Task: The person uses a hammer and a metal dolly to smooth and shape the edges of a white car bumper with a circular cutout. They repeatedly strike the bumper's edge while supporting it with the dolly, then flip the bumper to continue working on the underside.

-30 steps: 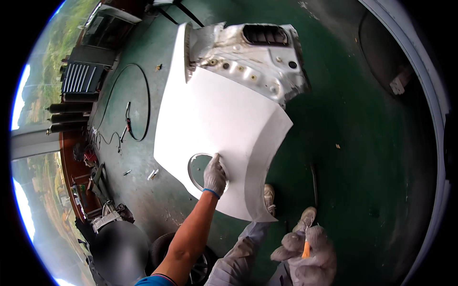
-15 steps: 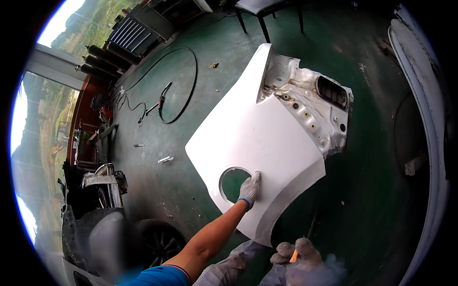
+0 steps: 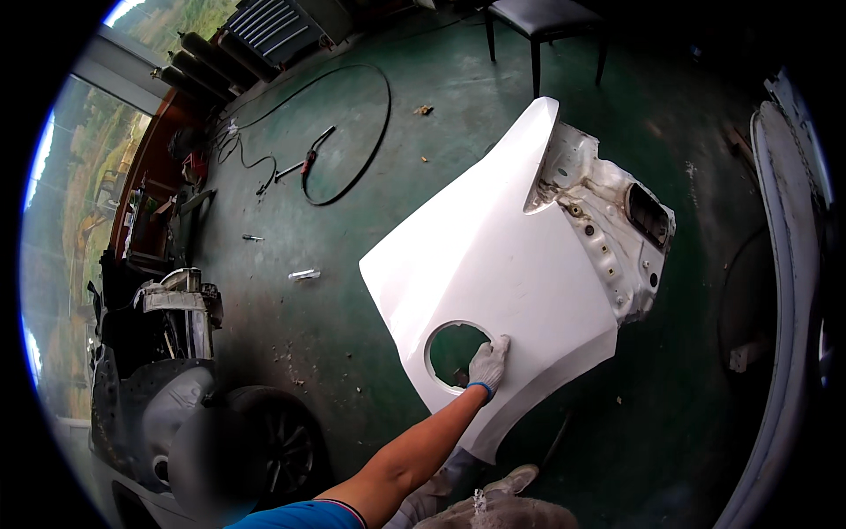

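Note:
A white car rear quarter panel (image 3: 520, 264) stretches before me, with a round hole in its lower left part. My left hand (image 3: 490, 363), in a pale knitted glove with a blue cuff, grips the panel at the right rim of this hole. Its fingertips rest on the white face; any fingers behind the rim are hidden. At the bottom edge, close to me, is my gloved right hand (image 3: 515, 513), largely cut off. A small whitish tip of what looks like a cigarette (image 3: 478, 501) shows beside it.
A black hose with a torch (image 3: 308, 163) loops over the green floor. At left stand a dismantled car front (image 3: 189, 317) and a wheel (image 3: 286, 441). Gas cylinders (image 3: 203, 75), a tool cabinet (image 3: 273, 31) and a stool (image 3: 546, 18) stand behind. A long pale panel (image 3: 775, 264) lines the right.
The view has shifted, so the panel appears farther right and lower. My left hand keeps its place on the rim. My right hand has come closer to me; its orange-ended item no longer shows clearly.

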Motion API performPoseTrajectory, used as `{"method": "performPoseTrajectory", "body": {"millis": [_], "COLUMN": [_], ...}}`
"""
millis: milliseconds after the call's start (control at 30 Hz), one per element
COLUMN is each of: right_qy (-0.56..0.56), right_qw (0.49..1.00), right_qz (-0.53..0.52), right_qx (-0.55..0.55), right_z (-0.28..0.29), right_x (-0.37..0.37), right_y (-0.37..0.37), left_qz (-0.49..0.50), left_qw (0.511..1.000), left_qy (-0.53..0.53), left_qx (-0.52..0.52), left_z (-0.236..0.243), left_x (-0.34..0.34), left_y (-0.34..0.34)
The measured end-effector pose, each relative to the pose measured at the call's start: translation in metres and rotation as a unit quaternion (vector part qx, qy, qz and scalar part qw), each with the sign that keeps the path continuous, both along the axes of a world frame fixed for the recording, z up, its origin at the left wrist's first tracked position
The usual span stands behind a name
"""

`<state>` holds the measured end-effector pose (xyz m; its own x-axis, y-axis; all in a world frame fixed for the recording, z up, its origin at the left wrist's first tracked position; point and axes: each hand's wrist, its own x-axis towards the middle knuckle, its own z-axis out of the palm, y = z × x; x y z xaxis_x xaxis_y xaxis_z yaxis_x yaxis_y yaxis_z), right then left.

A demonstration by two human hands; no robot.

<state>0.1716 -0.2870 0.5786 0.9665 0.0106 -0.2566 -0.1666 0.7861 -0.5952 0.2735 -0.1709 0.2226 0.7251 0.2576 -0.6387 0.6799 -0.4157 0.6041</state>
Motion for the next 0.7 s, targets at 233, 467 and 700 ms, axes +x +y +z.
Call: {"method": "performPoseTrajectory", "body": {"millis": [233, 467, 700], "right_qy": [-0.025, -0.066, -0.122], "right_qw": [0.999, 0.992, 0.981], "right_qz": [0.018, 0.037, 0.057], "right_qx": [0.043, 0.104, 0.138], "right_z": [-0.008, -0.02, -0.047], "right_x": [0.011, 0.008, -0.001], "right_y": [0.012, 0.005, -0.028], "left_qz": [-0.02, 0.017, 0.043], "left_qw": [1.0, 0.999, 0.994], "left_qy": [0.002, 0.004, 0.04], "left_qx": [-0.013, -0.051, -0.088], "left_z": [-0.005, -0.007, 0.006], "left_x": [0.0, 0.002, 0.003], "left_y": [0.006, 0.004, -0.001]}}
